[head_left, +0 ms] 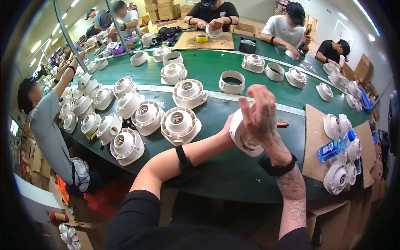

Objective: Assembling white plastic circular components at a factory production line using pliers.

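Note:
A round white plastic housing (246, 132) is tilted on edge over the near green table. My left hand (228, 128) grips its left side, with most of the fingers hidden behind it. My right hand (261, 112) lies against the right side, its fingers bent over the upper edge; where the fingertips touch is partly hidden. Beyond my hands stands an open white ring (231, 82). To the left are finished-looking white housings with round metal-lined centres, the nearest being one housing (180, 125) beside my left forearm.
A red pen-like tool (282, 124) lies right of my hands. Farther right, a blue-capped bottle (336, 146) rests on several housings beside a cardboard sheet (314, 139). Across the green belt (204, 66), people work at a table with yellow tape (202, 38). Another person (48, 112) stands at left.

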The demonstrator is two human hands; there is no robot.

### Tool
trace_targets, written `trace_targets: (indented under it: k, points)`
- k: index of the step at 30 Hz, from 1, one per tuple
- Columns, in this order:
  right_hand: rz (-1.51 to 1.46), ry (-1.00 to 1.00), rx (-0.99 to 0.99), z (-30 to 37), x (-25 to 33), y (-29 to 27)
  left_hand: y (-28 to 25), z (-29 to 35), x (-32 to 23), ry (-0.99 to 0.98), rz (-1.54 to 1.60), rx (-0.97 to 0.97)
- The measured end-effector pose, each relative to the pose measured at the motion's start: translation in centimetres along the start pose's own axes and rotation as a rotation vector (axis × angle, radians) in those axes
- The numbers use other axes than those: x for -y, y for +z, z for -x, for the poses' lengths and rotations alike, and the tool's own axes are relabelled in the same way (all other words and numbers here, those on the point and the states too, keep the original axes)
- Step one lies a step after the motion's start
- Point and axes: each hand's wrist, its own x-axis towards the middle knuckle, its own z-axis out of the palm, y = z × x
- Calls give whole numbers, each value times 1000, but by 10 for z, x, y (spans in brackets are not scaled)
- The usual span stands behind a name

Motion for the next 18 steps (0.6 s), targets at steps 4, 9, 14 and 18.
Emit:
trace_targets:
  k: [4, 9, 14, 18]
  points:
    - [19, -207, -81, 5, -1, -27, -35, 1, -17, -30, 647, -22]
    - [151, -162, 72, 21, -12, 3, 2, 0, 3, -19, 358, -159]
    - [112, -63, 193, 16, -18, 3, -19, -8, 1, -32, 534, -59]
    - [20, -149, 118, 4, -6, -19, -52, -6, -7, 81, 235, -50]
